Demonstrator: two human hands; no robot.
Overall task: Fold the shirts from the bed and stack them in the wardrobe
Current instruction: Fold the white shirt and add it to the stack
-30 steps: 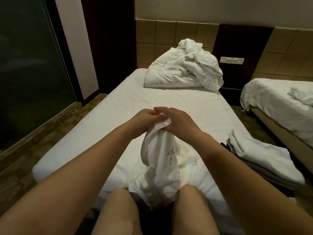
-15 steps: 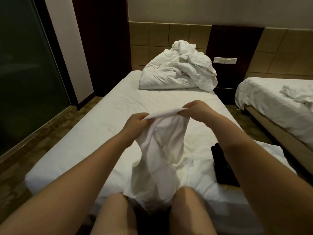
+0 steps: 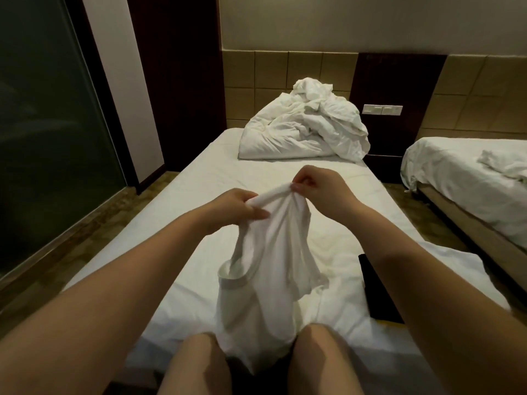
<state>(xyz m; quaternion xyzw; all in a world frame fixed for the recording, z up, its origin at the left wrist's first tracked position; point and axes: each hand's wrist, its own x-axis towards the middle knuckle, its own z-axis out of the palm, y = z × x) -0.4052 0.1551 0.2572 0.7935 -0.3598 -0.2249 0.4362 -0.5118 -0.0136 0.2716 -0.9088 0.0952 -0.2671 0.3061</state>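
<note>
My left hand (image 3: pixel 236 209) is curled round a bunched edge of the white shirt (image 3: pixel 271 269), thumb on top. My right hand (image 3: pixel 322 189) pinches the same rolled edge between thumb and fingertips, its other fingers tucked in. A second ago both hands were clasped together on one wad of cloth. Half a second ago they had drawn apart, with the edge pulled taut between them. Now they sit closer again and the edge sags in a short roll, so I judge I am feeding it along to find a corner or a seam. The shirt hangs from my hands over the bed (image 3: pixel 356 201) and falls between my knees. It is not yet spread flat and no fold is started, so this shirt is only at its beginning.

A small dark mark showed on the cloth a second ago. It has turned out of sight, and I read no writing on the shirt now.

A flat black thing (image 3: pixel 376 292) lies on the sheet beside my right forearm. A rumpled duvet (image 3: pixel 305 132) is heaped at the head of the bed. The switch plate (image 3: pixel 382 109) on the wall shows no label I can read. A second bed (image 3: pixel 456 178) stands off to the right.
</note>
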